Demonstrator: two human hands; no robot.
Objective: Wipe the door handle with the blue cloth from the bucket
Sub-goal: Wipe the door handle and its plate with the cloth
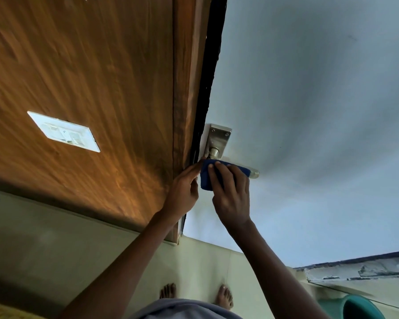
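A metal lever door handle on a silver backplate is fixed to the pale blue-grey door. The blue cloth is wrapped over the lever, leaving only its right tip bare. My right hand presses the cloth onto the lever with fingers on top. My left hand pinches the cloth's left edge near the handle's neck. A green bucket shows at the bottom right corner, partly cut off.
A brown wooden panel with a white switch plate fills the left. A dark door frame edge runs between panel and door. My bare feet stand on a pale tiled floor. A worn ledge lies at the right.
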